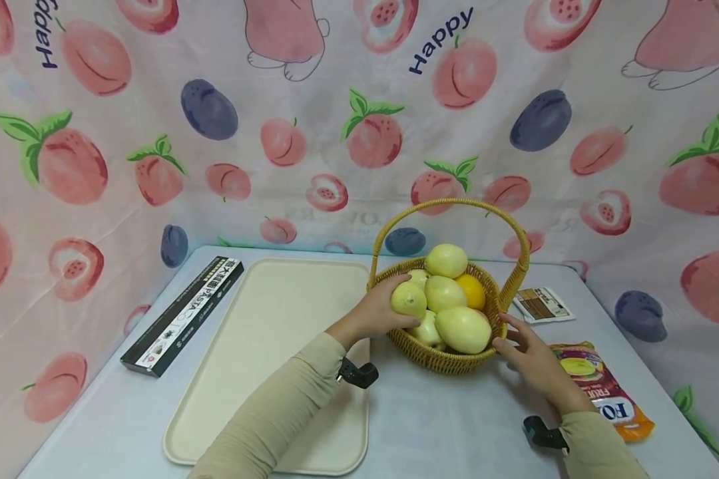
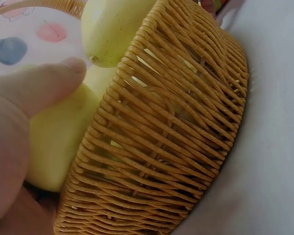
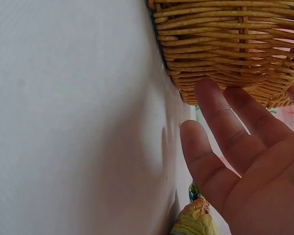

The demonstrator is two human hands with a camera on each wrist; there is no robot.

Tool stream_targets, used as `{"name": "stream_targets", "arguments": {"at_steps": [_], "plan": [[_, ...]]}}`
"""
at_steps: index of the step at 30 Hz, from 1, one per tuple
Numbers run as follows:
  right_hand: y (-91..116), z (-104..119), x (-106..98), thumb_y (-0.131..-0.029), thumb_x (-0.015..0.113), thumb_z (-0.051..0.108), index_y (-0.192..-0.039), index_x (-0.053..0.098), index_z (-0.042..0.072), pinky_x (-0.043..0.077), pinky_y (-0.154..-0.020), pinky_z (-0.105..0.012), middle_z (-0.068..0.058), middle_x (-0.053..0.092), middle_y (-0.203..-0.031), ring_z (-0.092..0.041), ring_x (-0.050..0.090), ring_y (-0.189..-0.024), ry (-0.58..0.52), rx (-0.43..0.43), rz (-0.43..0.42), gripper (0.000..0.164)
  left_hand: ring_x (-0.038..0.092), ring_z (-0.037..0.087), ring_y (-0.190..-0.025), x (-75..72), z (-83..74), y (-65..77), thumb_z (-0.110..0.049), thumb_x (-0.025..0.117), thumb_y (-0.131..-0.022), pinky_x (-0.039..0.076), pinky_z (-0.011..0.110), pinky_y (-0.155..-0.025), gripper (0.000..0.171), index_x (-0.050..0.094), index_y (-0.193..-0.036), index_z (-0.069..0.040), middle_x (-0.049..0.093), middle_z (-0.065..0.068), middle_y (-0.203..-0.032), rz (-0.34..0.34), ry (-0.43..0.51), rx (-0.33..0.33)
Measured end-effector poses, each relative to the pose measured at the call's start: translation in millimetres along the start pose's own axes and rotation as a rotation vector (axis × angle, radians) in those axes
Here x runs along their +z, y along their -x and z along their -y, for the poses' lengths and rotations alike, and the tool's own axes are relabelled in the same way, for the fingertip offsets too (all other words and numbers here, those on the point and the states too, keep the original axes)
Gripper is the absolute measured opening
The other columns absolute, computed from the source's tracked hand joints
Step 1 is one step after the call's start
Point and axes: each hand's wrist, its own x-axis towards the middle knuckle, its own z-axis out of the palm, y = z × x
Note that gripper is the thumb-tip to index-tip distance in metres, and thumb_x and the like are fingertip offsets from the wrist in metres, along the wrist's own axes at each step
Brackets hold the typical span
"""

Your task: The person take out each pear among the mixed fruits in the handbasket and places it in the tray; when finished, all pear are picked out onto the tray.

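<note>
A wicker basket (image 1: 437, 361) with a tall arched handle holds several pale yellow-green fruits (image 1: 464, 330) and one orange (image 1: 472, 291). At its left rim my left hand (image 1: 374, 310) grips a pale yellow-green fruit (image 1: 408, 299), thumb and fingers around it. In the left wrist view that held fruit (image 2: 59, 142) sits right against the woven rim. My right hand (image 1: 536, 362) is at the basket's right side, below the handle's base. Its fingers (image 3: 215, 107) are spread and nearly straight, fingertips right at the wicker in the right wrist view.
A cream tray (image 1: 263, 332) lies left of the basket, partly under my left forearm. Beyond it is a long black pasta box (image 1: 182, 316). To the right are a flat white-and-brown packet (image 1: 544, 305) and a red-orange candy bag (image 1: 605, 392). Fruit-printed cloth (image 1: 311, 100) hangs behind.
</note>
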Motion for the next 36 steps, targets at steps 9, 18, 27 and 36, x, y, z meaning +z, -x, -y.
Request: {"name": "stream_targets", "arguments": {"at_steps": [9,18,27,36], "plan": [[0,0,0,-0.103,0.052,0.047,-0.160,0.019,0.011,0.055,-0.082,-0.045,-0.037,0.034,-0.148,-0.051,0.050,-0.123,-0.012,-0.001,0.004,0.075,0.048,0.025,-0.131,0.8,0.9,1.8,-0.034,0.080,-0.085,0.044,0.040,-0.102,0.088,0.034,-0.156,-0.010,0.040,0.009,-0.154,-0.024,0.005,0.013],[-1,-1,0,-0.103,0.052,0.047,-0.160,0.019,0.011,0.056,-0.083,-0.047,-0.037,0.034,-0.148,-0.051,0.050,-0.123,-0.014,0.007,0.008,0.076,0.058,0.020,-0.113,-3.1,-0.9,9.3,-0.035,0.079,-0.086,0.050,0.037,-0.091,0.085,0.037,-0.155,-0.012,0.049,0.007,-0.145,-0.051,0.028,0.030],[0,1,-1,-0.102,0.052,0.050,-0.160,0.018,0.011,0.055,-0.084,-0.045,-0.036,0.033,-0.149,-0.051,0.049,-0.124,-0.003,0.013,0.010,0.077,0.058,0.018,-0.110,-12.4,-2.8,22.1,-0.039,0.080,-0.084,0.050,0.037,-0.088,0.084,0.038,-0.154,-0.021,0.051,0.004,-0.143,-0.070,0.038,-0.007],[1,2,0,-0.103,0.052,0.049,-0.160,0.019,0.011,0.055,-0.084,-0.048,-0.036,0.033,-0.149,-0.052,0.049,-0.124,-0.004,0.017,0.012,0.077,0.058,0.018,-0.111,-21.6,1.8,32.5,-0.039,0.081,-0.084,0.051,0.037,-0.089,0.084,0.039,-0.153,-0.018,0.051,0.005,-0.141,-0.076,0.034,-0.008]]}}
